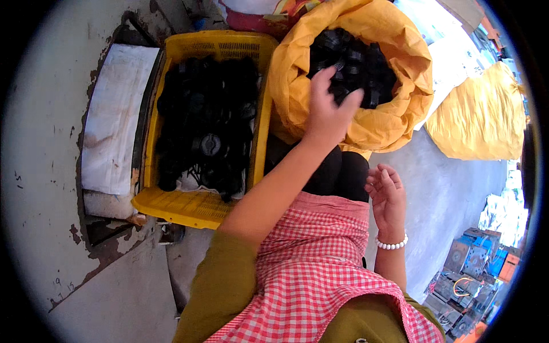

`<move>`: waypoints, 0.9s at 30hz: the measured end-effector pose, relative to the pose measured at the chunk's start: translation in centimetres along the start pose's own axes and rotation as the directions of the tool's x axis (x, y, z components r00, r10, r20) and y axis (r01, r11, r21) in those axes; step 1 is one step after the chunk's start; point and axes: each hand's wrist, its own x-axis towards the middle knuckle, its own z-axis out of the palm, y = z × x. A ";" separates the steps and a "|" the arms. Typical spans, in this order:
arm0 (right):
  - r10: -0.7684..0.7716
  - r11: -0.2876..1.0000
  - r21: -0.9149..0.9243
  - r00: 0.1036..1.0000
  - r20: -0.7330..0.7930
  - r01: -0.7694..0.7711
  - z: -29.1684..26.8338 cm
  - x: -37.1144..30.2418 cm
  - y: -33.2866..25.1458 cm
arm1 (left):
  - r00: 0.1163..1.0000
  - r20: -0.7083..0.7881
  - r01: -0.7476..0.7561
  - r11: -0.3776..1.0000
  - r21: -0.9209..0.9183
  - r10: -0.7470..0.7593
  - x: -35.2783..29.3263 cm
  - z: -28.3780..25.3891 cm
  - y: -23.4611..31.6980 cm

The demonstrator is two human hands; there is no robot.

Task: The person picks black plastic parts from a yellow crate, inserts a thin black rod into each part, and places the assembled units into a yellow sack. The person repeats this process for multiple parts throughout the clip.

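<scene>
While our left hand (329, 111) reaches far forward into the open mouth of the yellow sack (394, 123), its fingers curl down among the black plastic parts (357, 63) heaped inside; we cannot tell whether they have closed on one piece or merely rest on the pile. Our right hand (388, 197) hangs nearer to us and to the right, palm turned up, fingers loosely spread and holding nothing; a white bead bracelet (392, 244) circles its wrist. Left of the sack, touching its side, stands a yellow plastic crate (194, 206) on the floor; it is filled with more black parts (206, 131), one round piece lying near the middle. Further left, beside the crate, a white cloth-covered slab (117, 114) lies on the worn grey floor (51, 188). Near us, a red-and-white checked apron (320, 268) covers our lap over an olive sleeve (220, 286); dark trousers show between apron and sack. Far right, well apart from our hands, sits a second yellow sack (480, 117), closed; coloured boxes (477, 260) cluster at the near right edge.
</scene>
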 end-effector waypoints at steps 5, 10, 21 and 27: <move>0.105 0.992 -0.065 0.994 0.022 -0.104 -0.4 -0.4 2.8 | 0.882 -0.468 0.351 0.737 0.577 -0.054 -9.2 -19.0 -1.1; 0.141 0.965 -0.224 0.990 0.015 -0.134 0.3 0.1 4.8 | 0.356 -0.895 0.842 0.509 0.181 -0.269 -13.4 -34.9 -2.8; 0.125 0.931 -0.347 0.992 0.007 -0.115 0.3 -0.6 4.8 | 0.450 -0.685 0.889 0.218 0.402 -0.573 -14.7 -47.6 -9.1; 0.110 0.896 -0.435 0.994 0.021 -0.090 0.9 -0.3 5.0 | 0.458 -0.694 0.871 0.125 0.475 -0.556 -14.4 -46.8 -9.2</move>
